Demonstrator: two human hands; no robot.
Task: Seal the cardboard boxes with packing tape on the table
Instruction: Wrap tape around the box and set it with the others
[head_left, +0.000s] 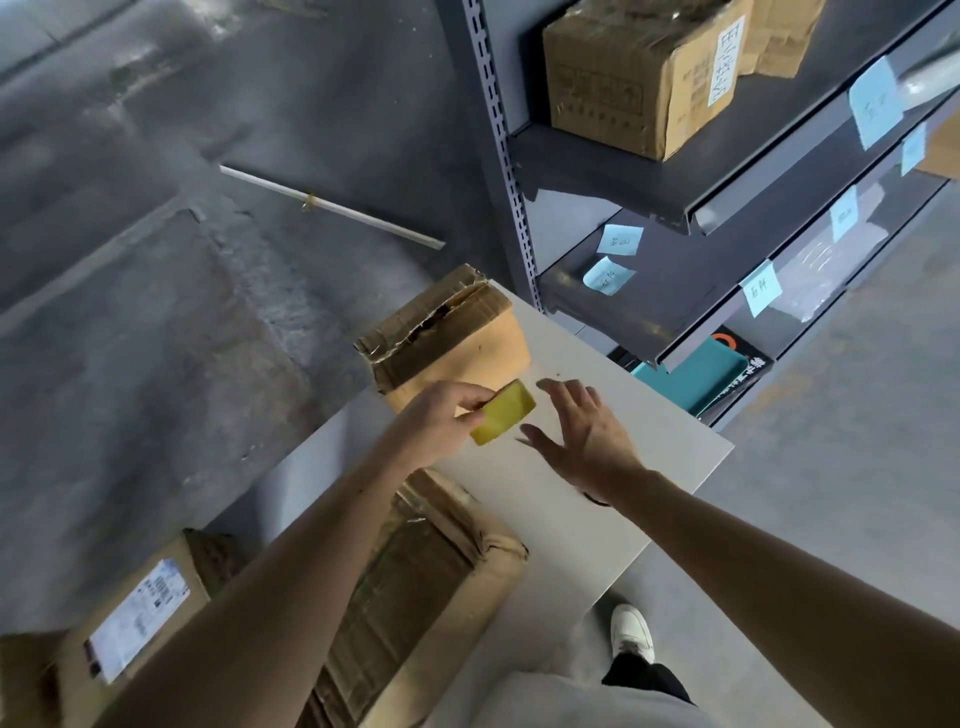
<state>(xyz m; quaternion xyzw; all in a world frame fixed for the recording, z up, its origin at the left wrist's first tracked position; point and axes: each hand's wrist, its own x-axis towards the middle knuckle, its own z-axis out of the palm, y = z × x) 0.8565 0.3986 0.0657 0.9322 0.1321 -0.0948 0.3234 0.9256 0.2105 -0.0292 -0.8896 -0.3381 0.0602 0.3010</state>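
My left hand (441, 421) grips a yellow roll of packing tape (504, 413) just above the white table (649, 415). My right hand (582, 431) hovers beside the roll with its fingers spread and holds nothing. Behind the hands, a small cardboard box (447, 338) with a torn, taped top stands at the table's far end. A larger taped box (441, 561) lies on the table under my left forearm. A third box (140, 618) with a white label sits at the near left.
A grey metal shelf rack (649, 270) stands to the right of the table, with blue paper notes, a cardboard box (639, 78) on an upper shelf and a teal tray (696, 374) low down. A white rod (332, 208) lies on the concrete floor.
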